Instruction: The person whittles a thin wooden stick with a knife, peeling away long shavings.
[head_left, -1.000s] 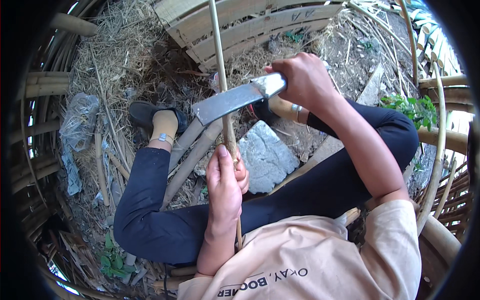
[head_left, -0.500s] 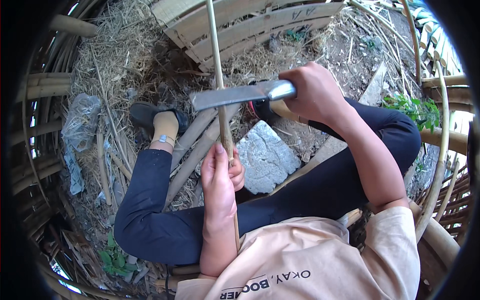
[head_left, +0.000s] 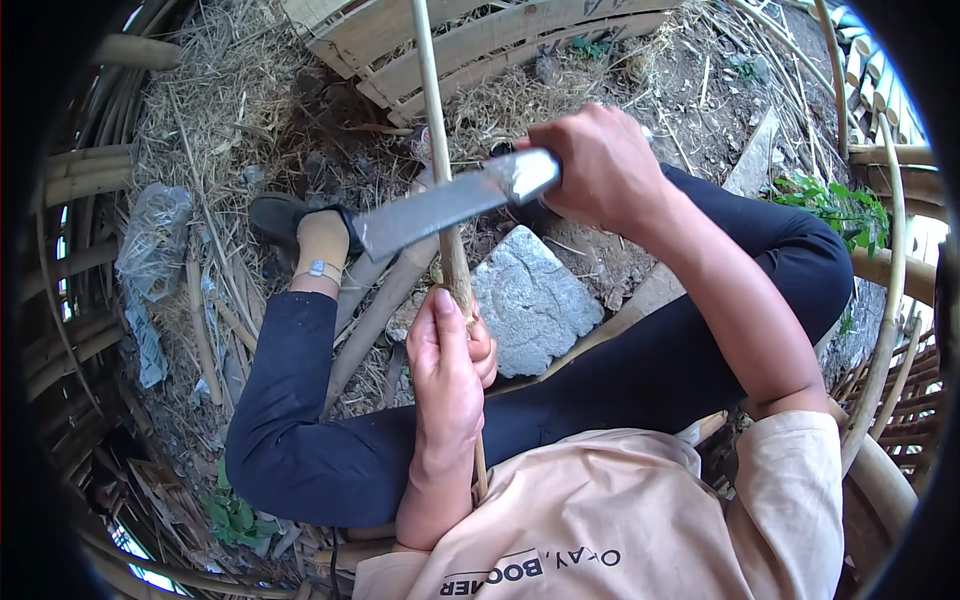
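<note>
My left hand (head_left: 448,370) is closed around a long thin wooden pole (head_left: 430,110), thumb laid along it. The pole runs from the top of the view down past my left forearm toward my shirt. My right hand (head_left: 595,165) grips a broad-bladed knife (head_left: 440,207), its handle hidden in my fist. The blade crosses the pole above my left hand, tilted down to the left; I cannot tell whether it touches. Just above my left thumb the pole looks rough and darker.
A pale stone block (head_left: 535,305) lies between my legs, beside several bamboo lengths (head_left: 385,310). Beyond is a slatted wooden crate (head_left: 480,60) on straw-strewn ground. A crumpled clear plastic bag (head_left: 155,240) lies at left. Bamboo rails (head_left: 890,270) stand at right.
The knife and my right hand have shifted left and slightly up, with the blade tip now lower and more slanted. My left hand keeps its hold on the pole, nearly still.
</note>
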